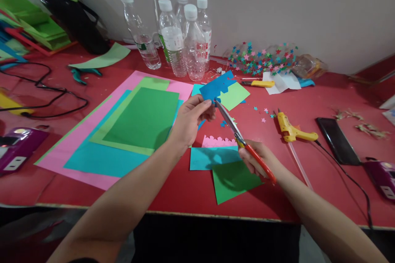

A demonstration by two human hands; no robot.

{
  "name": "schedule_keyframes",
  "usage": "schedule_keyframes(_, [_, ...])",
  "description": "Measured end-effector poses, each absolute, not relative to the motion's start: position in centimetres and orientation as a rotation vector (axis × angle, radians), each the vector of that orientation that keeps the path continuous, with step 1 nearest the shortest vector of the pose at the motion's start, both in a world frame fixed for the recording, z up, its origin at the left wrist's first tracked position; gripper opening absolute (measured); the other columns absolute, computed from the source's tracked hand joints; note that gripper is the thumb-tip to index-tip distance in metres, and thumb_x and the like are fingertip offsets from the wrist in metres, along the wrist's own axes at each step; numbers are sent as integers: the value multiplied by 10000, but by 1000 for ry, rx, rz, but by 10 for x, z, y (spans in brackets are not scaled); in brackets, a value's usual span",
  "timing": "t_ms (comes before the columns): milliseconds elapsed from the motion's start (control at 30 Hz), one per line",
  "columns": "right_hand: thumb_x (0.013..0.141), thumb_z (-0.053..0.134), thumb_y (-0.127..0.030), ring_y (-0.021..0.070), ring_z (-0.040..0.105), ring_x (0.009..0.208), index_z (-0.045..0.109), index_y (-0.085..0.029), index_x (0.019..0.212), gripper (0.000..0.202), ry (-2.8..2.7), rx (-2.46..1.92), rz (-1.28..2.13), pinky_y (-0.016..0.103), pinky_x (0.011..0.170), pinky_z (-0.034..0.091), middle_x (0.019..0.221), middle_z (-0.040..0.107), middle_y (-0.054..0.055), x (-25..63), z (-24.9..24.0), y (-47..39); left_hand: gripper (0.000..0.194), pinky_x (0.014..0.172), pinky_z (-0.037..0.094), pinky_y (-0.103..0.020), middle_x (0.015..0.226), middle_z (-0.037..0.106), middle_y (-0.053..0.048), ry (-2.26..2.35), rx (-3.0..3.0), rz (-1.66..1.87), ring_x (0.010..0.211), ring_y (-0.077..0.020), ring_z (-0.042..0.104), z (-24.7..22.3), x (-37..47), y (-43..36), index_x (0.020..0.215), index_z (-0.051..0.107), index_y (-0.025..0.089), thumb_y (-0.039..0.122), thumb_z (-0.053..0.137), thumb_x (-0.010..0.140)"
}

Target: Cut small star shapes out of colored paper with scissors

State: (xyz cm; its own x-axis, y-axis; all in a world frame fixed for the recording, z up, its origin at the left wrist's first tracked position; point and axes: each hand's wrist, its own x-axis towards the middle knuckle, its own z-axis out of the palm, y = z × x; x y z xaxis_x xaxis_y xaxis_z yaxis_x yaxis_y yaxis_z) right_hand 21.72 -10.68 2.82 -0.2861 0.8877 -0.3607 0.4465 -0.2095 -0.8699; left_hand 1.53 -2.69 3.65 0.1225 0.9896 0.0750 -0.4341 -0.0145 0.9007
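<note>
Between the thumb and fingers of my left hand [193, 117] is a piece of blue paper [216, 86] with a jagged cut edge. My right hand [257, 158] is closed around the red handles of a pair of scissors [237, 132], whose blades point up and left to the paper beside my left fingertips. Below the hands lie a turquoise paper strip [202, 158], a pink strip with a notched edge [216, 141] and a dark green sheet [230, 185]. A light green piece [234, 95] lies behind the blue paper. Small paper stars [263, 120] are scattered to the right.
Stacked coloured sheets [145, 117] cover the left middle of the red table [173, 197]. Several plastic bottles [196, 49] stand at the back, beside a star-covered bottle [262, 59] lying down. A yellow glue gun [290, 127], a phone [336, 139] and a box cutter [262, 84] lie right.
</note>
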Motion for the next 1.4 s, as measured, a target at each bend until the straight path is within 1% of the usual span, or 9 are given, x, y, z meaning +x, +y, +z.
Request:
schedule_keyframes(267, [810,479,-615,69,394,350,445,-198,745,424,-1736,-1516,1549,190,344,318,453,451,-65,219,39,-109,171,545,426,-224,566,549,36,845,1172,1372,517,-68,502,40,13,-27,650,528,185,230,581,806])
schedule_keyframes(400, [819,466,-613,68,392,359,450,-192,759,425,-1746,-1532,1556,189,344,321,464,447,-63,218,40,-109,171,530,416,-220,566,537,37,873,1211,1377,511,-66,497,42,12,-27,645,527,185,216,577,805])
schedule_keyframes(733, [803,473,-634,66,386,316,442,-198,751,441,-1708,-1540,1569,186,322,322,434,446,-74,219,38,-108,199,526,421,-216,540,518,28,923,1366,1307,515,-74,482,49,9,-28,590,529,187,184,567,785])
schedule_keyframes(967, [837,457,-588,58,365,310,419,-206,703,406,-1731,-1499,1523,184,338,311,413,441,-72,220,36,-109,189,513,418,-213,533,509,29,928,1338,1288,507,-76,474,49,8,-28,581,537,189,180,584,763])
schedule_keyframes(1133, [832,474,-567,61,358,308,411,-213,682,390,-1694,-1513,1530,188,335,305,398,437,-75,218,35,-110,180,512,423,-210,535,527,31,871,1265,1277,501,-73,484,45,9,-27,599,543,185,219,612,762])
schedule_keyframes(1300, [801,479,-572,60,341,300,425,-211,679,385,-1637,-1594,1530,185,317,297,391,432,-76,214,35,-110,91,539,442,-213,604,612,20,749,1120,1216,525,-74,550,40,15,-29,751,608,173,255,630,781])
schedule_keyframes(1400, [793,485,-567,64,362,312,427,-207,681,381,-1623,-1594,1524,182,329,303,396,432,-74,214,35,-109,89,550,448,-210,594,614,25,737,1069,1244,528,-70,555,40,17,-31,727,595,175,235,639,776])
